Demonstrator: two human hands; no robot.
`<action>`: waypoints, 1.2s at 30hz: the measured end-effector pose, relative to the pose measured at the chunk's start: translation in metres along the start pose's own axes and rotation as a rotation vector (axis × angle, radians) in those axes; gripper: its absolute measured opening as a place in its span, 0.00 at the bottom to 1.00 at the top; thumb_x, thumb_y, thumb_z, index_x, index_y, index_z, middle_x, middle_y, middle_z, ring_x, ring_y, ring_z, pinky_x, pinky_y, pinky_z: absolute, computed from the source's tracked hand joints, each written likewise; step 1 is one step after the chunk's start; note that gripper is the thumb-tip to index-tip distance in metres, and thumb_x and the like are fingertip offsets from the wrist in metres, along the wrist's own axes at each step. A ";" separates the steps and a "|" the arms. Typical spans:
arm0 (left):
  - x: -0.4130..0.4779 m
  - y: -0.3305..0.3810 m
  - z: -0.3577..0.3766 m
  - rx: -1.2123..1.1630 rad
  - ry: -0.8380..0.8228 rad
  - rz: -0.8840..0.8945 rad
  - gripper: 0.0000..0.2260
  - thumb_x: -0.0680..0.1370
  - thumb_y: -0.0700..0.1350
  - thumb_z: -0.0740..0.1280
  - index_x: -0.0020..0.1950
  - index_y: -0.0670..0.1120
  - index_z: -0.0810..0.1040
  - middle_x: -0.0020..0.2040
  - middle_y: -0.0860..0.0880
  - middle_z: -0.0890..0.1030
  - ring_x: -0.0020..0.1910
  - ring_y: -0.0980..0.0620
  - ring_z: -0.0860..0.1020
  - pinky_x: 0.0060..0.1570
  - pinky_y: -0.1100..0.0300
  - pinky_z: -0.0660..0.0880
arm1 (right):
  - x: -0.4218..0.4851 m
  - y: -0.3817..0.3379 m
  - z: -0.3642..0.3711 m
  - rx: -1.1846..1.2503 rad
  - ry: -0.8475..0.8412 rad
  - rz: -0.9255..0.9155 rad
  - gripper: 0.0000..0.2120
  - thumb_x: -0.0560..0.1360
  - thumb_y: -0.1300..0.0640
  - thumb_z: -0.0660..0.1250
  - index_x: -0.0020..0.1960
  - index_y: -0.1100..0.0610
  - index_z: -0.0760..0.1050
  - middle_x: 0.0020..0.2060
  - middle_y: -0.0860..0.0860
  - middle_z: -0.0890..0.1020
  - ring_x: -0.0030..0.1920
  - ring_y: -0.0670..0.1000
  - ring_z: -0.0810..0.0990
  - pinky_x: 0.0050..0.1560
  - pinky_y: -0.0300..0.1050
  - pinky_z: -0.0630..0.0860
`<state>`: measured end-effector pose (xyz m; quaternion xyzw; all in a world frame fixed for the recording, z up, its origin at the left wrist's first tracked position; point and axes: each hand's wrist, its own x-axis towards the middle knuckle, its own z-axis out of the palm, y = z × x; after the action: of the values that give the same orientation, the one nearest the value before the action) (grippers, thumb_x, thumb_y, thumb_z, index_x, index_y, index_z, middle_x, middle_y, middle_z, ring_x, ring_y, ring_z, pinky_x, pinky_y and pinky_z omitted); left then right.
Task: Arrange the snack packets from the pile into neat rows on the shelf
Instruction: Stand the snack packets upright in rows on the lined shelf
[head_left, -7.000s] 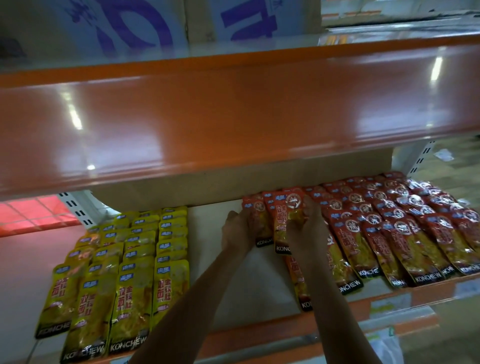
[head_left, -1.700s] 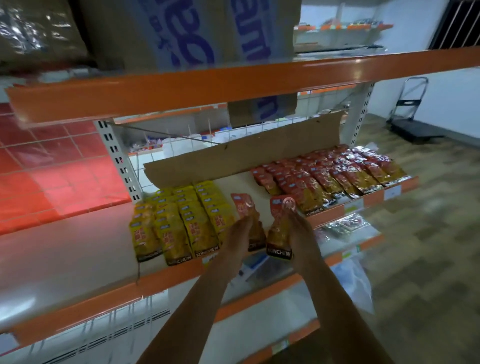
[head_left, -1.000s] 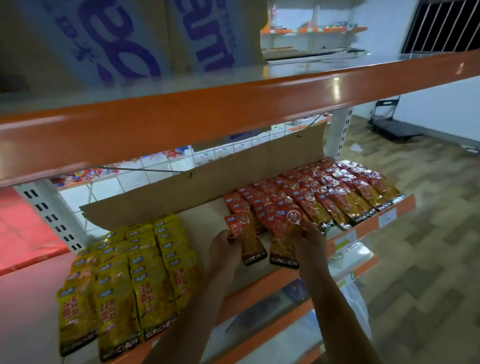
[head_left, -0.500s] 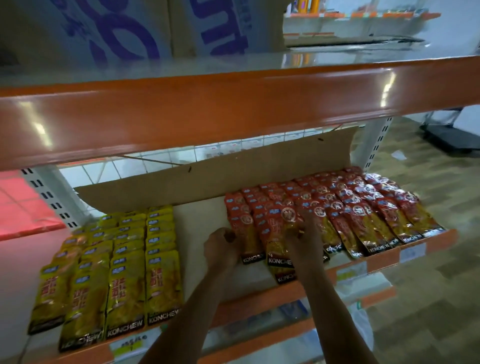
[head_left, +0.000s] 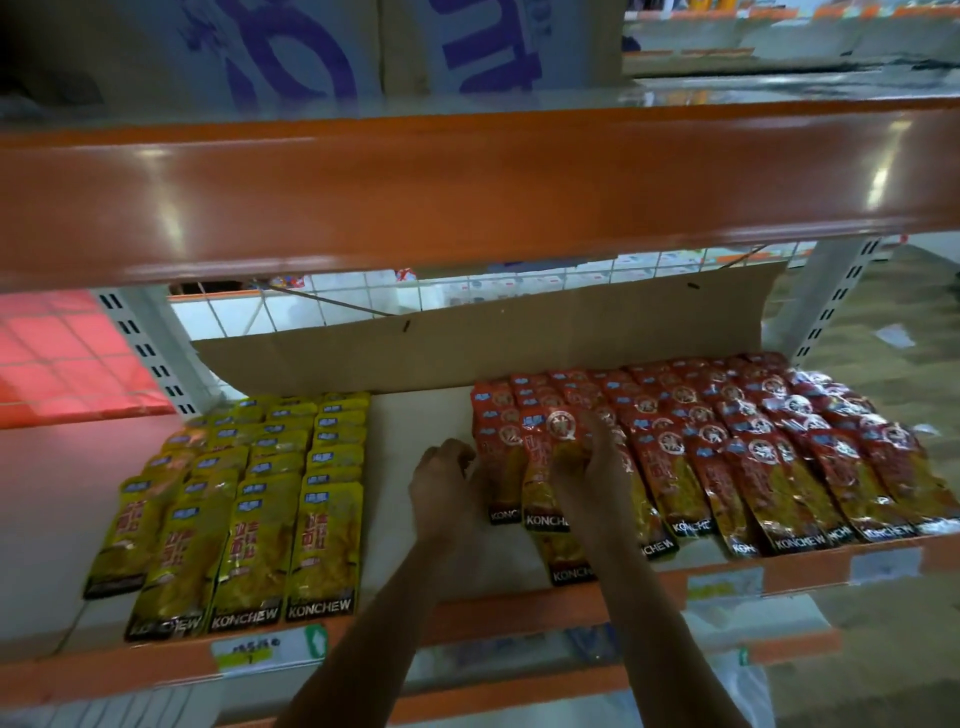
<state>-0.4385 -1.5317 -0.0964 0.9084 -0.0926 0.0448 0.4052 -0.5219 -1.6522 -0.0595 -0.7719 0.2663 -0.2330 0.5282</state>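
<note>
Red snack packets (head_left: 753, 462) lie in overlapping rows on the right half of the shelf (head_left: 415, 415). Yellow snack packets (head_left: 260, 493) fill rows on the left half. My right hand (head_left: 592, 473) holds a red packet (head_left: 543, 467) over the left end of the red rows, its fingers curled on the packet's right side. My left hand (head_left: 447, 488) is curled against the left edge of the leftmost red packet (head_left: 501, 483) and appears to pinch it. One red packet (head_left: 566, 564) sticks out forward under my right wrist, near the shelf's front edge.
A brown cardboard sheet (head_left: 519, 343) stands along the back of the shelf. The orange upper shelf beam (head_left: 467, 187) hangs low overhead, with cartons on top. A bare white strip separates yellow and red rows. Price labels (head_left: 270, 649) sit on the orange front rail.
The view has moved closer to the shelf. Both hands carried red packets from the shelf front up to the left end of the red rows and lowered them there.
</note>
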 end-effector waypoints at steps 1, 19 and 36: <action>-0.002 0.001 0.000 -0.037 0.013 0.020 0.10 0.75 0.53 0.69 0.50 0.48 0.79 0.46 0.51 0.80 0.44 0.52 0.79 0.45 0.56 0.77 | 0.000 -0.001 0.002 -0.018 -0.005 -0.005 0.23 0.76 0.65 0.61 0.70 0.53 0.66 0.44 0.47 0.78 0.31 0.38 0.75 0.27 0.25 0.69; -0.012 -0.012 -0.011 -0.269 -0.171 -0.088 0.13 0.73 0.53 0.72 0.55 0.51 0.80 0.42 0.59 0.82 0.36 0.67 0.79 0.32 0.78 0.71 | 0.005 0.009 0.009 -0.271 -0.068 -0.195 0.18 0.75 0.64 0.63 0.64 0.56 0.74 0.59 0.51 0.78 0.61 0.51 0.75 0.55 0.41 0.71; -0.027 0.003 -0.014 0.084 -0.067 -0.010 0.17 0.76 0.58 0.65 0.60 0.50 0.77 0.50 0.52 0.82 0.44 0.57 0.80 0.44 0.63 0.76 | -0.001 0.003 0.017 -0.298 -0.117 -0.268 0.19 0.77 0.64 0.63 0.66 0.53 0.73 0.61 0.50 0.77 0.63 0.49 0.73 0.58 0.38 0.67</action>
<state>-0.4654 -1.5193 -0.0888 0.9261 -0.0997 0.0165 0.3636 -0.5121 -1.6408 -0.0682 -0.8823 0.1615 -0.2141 0.3868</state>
